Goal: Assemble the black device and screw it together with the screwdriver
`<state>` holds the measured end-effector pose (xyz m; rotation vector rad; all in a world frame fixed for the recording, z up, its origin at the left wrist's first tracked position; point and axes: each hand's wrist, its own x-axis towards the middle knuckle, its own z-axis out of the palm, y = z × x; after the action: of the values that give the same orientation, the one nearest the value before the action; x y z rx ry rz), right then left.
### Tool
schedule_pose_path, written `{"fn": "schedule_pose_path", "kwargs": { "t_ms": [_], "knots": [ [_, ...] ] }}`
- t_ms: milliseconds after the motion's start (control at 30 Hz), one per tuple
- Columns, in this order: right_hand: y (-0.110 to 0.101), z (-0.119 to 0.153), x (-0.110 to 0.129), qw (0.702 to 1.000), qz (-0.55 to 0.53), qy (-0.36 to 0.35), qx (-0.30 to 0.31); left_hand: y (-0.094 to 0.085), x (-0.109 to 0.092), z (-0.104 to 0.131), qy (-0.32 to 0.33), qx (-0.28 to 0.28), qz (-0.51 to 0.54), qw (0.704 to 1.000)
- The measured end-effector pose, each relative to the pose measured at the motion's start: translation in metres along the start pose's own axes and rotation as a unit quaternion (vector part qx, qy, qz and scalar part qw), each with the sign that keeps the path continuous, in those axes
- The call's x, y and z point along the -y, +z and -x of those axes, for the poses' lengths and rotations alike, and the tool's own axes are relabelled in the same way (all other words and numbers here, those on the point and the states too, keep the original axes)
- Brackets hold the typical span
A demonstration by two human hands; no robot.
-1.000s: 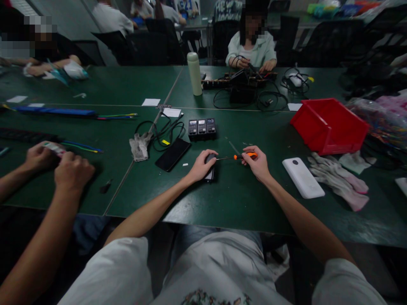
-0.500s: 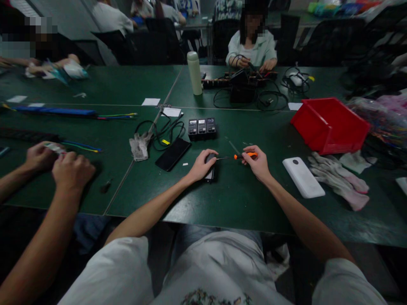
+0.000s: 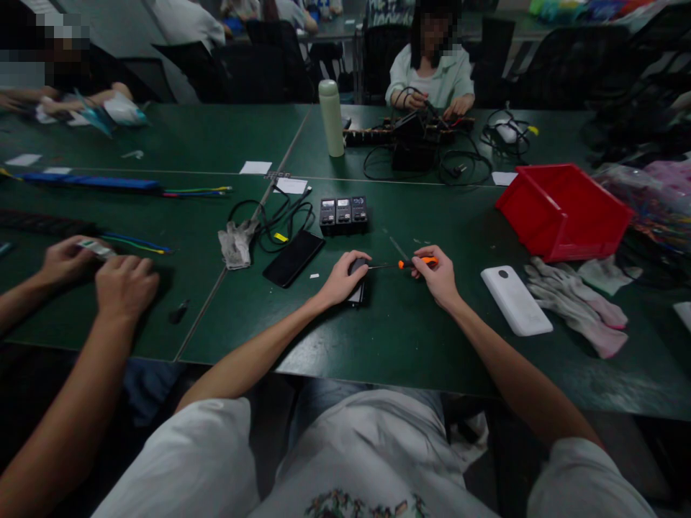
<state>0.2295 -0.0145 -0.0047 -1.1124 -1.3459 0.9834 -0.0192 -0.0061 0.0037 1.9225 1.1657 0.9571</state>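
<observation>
My left hand is closed around a small black box-shaped device, which rests on the green table and is partly covered by my fingers. In my right hand is a screwdriver with an orange and black handle, held level. Its thin shaft points left, and the tip reaches the device's right side beside my left fingertips; whether it sits in a screw is too small to tell. Beyond my hands stands a block of three black modules with white labels. A black phone lies left of my left hand.
Right of my right hand lie a white power bank, fabric gloves and a red bin. A cable and a crumpled glove lie left. A green bottle stands behind. A co-worker's hands work at left.
My hands and the screwdriver hold nearly the same place at the device. The view has shifted slightly. The co-worker's hands at left have moved a little.
</observation>
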Motion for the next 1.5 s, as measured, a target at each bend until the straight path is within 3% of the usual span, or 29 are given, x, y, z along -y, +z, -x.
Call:
{"fn": "schedule_pose_path", "kwargs": {
  "t_ms": [867, 1200, 1500],
  "knots": [
    [0.0012, 0.0001, 0.0010, 1.000, 0.003, -0.011, -0.007, -0.0003, 0.0003, 0.0003, 0.003, -0.002, -0.004, 1.000],
    [0.0020, 0.0002, -0.0025, 1.000, 0.002, 0.025, -0.006, 0.0004, -0.0005, 0.0006, -0.004, -0.002, 0.001, 1.000],
    [0.0015, 0.0002, 0.0006, 1.000, 0.002, -0.004, -0.008, -0.0002, -0.0023, 0.0003, -0.002, 0.001, -0.009, 1.000]
  ]
}}
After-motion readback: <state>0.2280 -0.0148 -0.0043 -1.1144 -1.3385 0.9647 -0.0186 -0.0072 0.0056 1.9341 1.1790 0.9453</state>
